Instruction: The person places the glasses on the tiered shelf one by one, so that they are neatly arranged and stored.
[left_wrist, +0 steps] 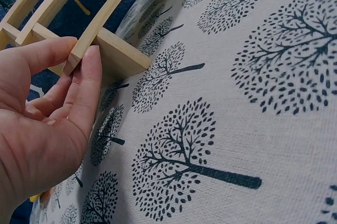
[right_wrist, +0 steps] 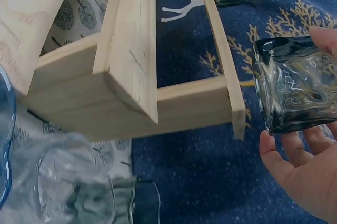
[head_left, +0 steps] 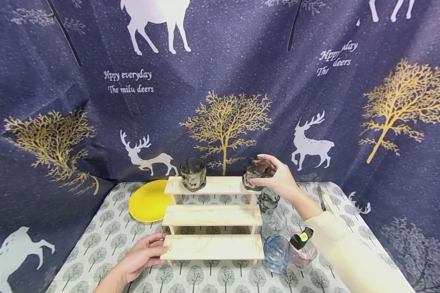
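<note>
A three-step wooden shelf (head_left: 212, 215) stands on the table. My left hand (head_left: 144, 255) pinches the left end of its lowest board (left_wrist: 105, 23), thumb above and fingers beneath. At the right end of the top board, my right hand (head_left: 276, 177) holds a dark grey glass (head_left: 252, 173) between thumb and fingers. In the right wrist view this glass (right_wrist: 295, 84) appears close beside the top board's end (right_wrist: 238, 121). Another dark grey glass (head_left: 193, 175) stands at the left end of the top board.
Right of the shelf stand a greenish-grey glass (head_left: 268, 200), a clear glass (head_left: 274, 224), a blue glass (head_left: 276, 254) and a pinkish glass (head_left: 304, 256). A yellow plate (head_left: 148, 201) lies at the back left. A knife (head_left: 320, 197) lies at the back right.
</note>
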Tool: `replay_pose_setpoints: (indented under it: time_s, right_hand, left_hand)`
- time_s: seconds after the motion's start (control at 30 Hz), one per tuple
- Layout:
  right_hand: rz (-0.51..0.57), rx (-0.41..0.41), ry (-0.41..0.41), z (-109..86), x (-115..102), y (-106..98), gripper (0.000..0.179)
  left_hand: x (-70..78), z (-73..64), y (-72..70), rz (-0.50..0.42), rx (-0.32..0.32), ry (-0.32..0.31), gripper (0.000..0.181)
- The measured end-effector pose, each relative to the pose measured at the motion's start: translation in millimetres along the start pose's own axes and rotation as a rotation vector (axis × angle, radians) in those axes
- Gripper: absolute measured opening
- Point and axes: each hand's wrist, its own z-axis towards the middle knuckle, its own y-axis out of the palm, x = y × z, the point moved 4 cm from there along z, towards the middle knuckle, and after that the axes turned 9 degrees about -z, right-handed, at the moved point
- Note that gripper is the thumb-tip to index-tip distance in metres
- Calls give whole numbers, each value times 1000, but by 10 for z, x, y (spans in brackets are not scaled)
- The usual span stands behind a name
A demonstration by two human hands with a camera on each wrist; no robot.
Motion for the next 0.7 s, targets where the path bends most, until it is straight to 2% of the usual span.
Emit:
replay_pose_setpoints:
  time_s: [0.33, 0.7]
  right_hand:
    - [8, -51, -53, 139, -64, 266, 82]
    - [22, -79, -67, 197, -118, 472, 79]
  left_hand:
    - [-4, -9, 8, 2, 6, 5, 75]
    - [3, -9, 12, -5, -2, -4, 75]
